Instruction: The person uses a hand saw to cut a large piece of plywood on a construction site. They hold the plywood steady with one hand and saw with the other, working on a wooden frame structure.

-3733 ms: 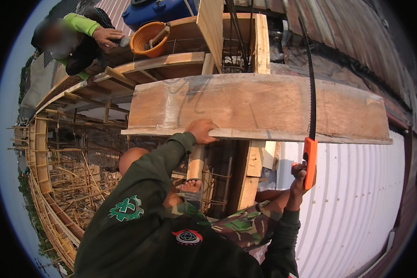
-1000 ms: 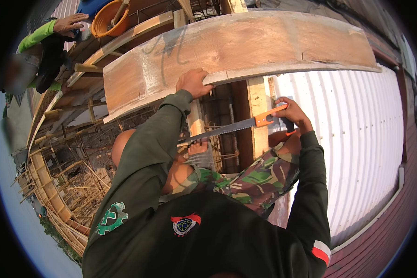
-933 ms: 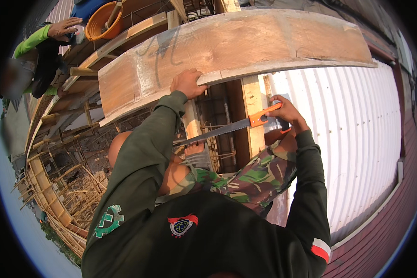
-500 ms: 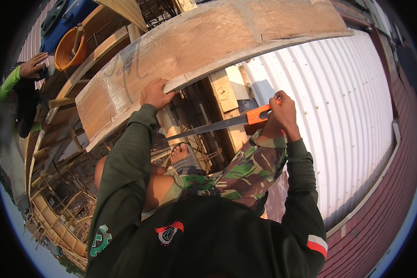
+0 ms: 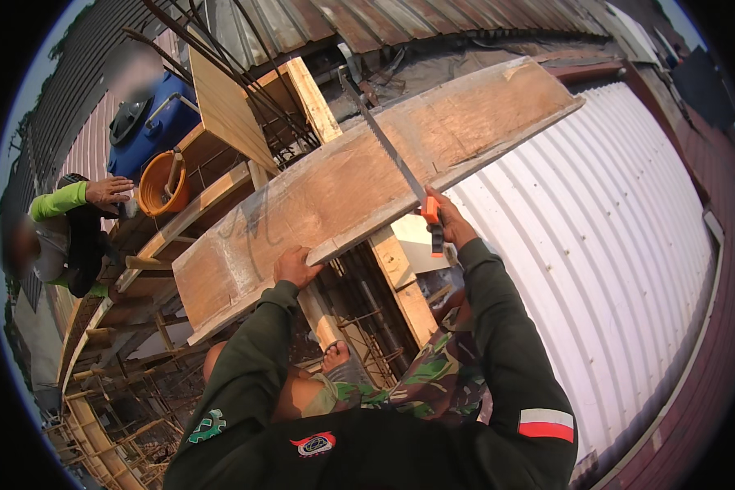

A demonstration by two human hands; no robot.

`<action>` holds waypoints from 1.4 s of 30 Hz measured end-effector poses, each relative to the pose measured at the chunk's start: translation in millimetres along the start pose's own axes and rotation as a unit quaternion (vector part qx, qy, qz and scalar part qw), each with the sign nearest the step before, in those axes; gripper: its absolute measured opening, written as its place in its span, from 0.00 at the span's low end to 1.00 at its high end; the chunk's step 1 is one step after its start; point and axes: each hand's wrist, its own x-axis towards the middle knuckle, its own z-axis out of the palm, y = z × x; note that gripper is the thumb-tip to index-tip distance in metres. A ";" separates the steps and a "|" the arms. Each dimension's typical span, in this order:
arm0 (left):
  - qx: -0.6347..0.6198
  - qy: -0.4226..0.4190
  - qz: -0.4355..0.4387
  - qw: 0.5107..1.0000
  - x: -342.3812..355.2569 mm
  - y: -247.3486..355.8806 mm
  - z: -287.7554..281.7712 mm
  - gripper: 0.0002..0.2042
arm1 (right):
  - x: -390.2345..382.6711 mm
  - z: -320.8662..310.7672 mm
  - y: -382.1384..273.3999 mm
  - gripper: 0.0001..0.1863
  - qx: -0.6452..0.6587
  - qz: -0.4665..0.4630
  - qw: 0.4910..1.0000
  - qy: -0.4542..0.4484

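Observation:
A long plywood board [image 5: 506, 106] with pencil-like dark markings spans the timber framework. My left hand [image 5: 294, 265] grips its near edge, left of the middle. My right hand [image 5: 451, 220] holds the orange-and-black handle of a handsaw [image 5: 389, 149] near the board's near edge; its toothed blade stretches over the board, angled toward the far edge. Below the board, timber beams [image 5: 400, 269] and steel bars sit beside my legs and bare foot.
At the left a co-worker [image 5: 65, 237] in green sleeves crouches by an orange bucket [image 5: 151, 184] and a blue tank [image 5: 159, 143]. Upright bars and a plywood sheet [image 5: 224, 114] stand behind the board. Pale corrugated roofing [image 5: 604, 269] lies right; open scaffolded framework [image 5: 98, 416] drops away lower left.
The saw has swung up from beneath the board, where it lay horizontal, to over its top. My left hand still grips the edge. The view has shifted, showing more behind the board.

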 end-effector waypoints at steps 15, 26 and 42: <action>-0.008 0.122 0.083 0.989 -46.4 35.9 -8.7 0.21 | 44.9 6.6 29.2 0.15 0.096 -0.086 0.985 0.115; -0.172 0.264 0.207 0.926 -1.9 178.6 -116.9 0.32 | -118.5 68.5 -235.0 0.20 -0.082 -0.383 0.916 -0.087; -0.564 0.339 0.220 0.720 92.7 143.9 -458.5 0.40 | -290.8 354.4 -390.2 0.23 -0.411 -0.493 0.766 -0.006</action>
